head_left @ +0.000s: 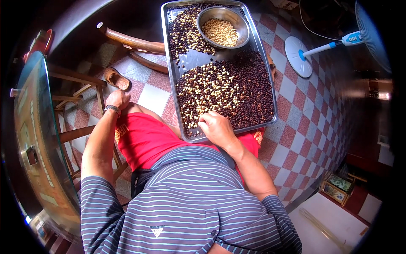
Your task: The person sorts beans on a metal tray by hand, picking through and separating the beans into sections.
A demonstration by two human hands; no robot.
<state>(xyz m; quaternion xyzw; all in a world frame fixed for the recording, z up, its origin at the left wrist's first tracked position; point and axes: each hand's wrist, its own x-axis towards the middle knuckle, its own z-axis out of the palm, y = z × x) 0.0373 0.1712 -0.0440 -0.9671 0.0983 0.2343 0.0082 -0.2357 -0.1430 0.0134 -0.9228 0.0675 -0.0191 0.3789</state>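
Observation:
A large metal tray rests across my thighs, strewn with dark brown beans and pale cream ones. Over its near edge, my right hand is closed, thumb and forefinger pinched together low among the beans. Whatever the pinch holds is too small or hidden to name. My left hand, with a watch on the wrist, lies loosely fisted by my left knee, away from the tray. Inside the tray's far end sits a round metal bowl holding pale beans.
A glass-topped table stands at the left, beside a wooden frame. One brown sandal lies on the checkered tiles. Curved wooden furniture reaches toward the tray's far left. At far right stands a white-and-blue fan.

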